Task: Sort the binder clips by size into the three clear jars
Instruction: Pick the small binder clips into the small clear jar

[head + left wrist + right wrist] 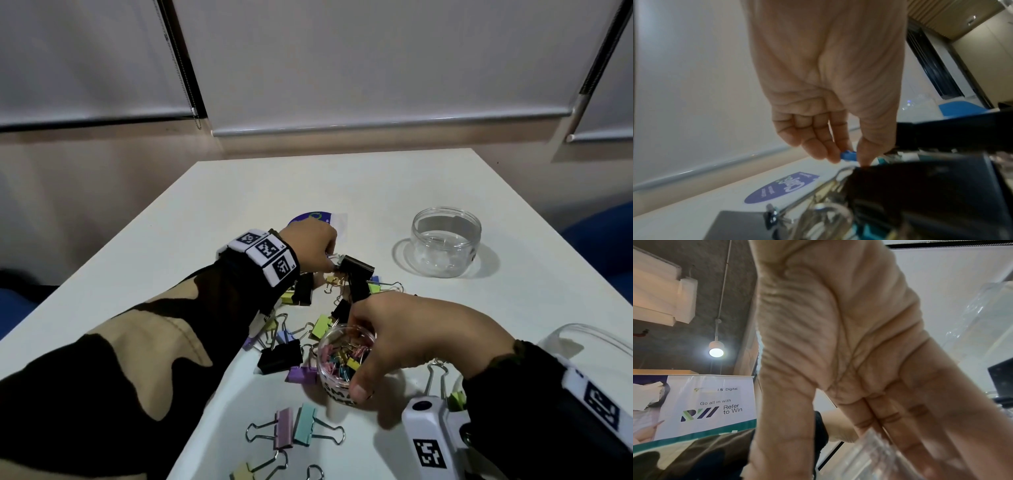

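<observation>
My left hand [330, 262] hovers over the far side of the clip pile and pinches a small blue binder clip [847, 155] between thumb and fingertip; the head view hides that clip. A large black clip [358, 269] lies right beside those fingertips. My right hand [363, 353] grips the small clear jar [337, 368] from above, thumb on its near side and fingers [910, 434] on its far side. That jar holds several small coloured clips. An empty clear jar [445, 241] stands at the back right. A third clear jar [582, 342] shows partly at the right edge.
Mixed binder clips [294, 342] in black, purple, yellow, pink and mint are strewn between my hands and toward the table's near edge. A flat purple round label [313, 219] lies behind my left hand. The white table [376, 192] ends at a wall with roller blinds.
</observation>
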Motion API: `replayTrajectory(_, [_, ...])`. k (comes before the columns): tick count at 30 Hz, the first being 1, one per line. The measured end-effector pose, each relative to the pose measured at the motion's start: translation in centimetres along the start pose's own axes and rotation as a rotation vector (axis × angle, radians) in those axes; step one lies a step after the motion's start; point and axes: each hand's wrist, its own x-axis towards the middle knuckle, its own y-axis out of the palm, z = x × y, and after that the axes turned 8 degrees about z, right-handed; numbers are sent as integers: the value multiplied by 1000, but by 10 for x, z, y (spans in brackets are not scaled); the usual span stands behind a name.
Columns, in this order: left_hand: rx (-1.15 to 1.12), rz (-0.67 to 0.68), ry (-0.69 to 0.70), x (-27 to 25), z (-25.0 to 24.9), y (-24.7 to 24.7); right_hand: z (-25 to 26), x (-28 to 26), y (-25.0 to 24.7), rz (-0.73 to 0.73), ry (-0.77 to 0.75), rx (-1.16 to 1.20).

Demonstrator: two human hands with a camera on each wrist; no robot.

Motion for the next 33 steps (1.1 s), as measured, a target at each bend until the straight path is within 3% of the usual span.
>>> replayTrajectory(4, [-218,-94,-54,-8,10,-6,0,0,0,4,8,3])
replayTrajectory(8, [-671,-4,-134,-13,16,-6,0,0,1,-6,10,2])
replayTrajectory(10, [-764,17,-142,-15,15,-9,1,1,2,-11,10,0])
replayTrajectory(19, [-77,87,-35,-16,3,6,4,0,2,-21,19,-25])
replayTrajectory(33, [-98,129,-12,-15,-2,8,3,0,2,-23,3,-14])
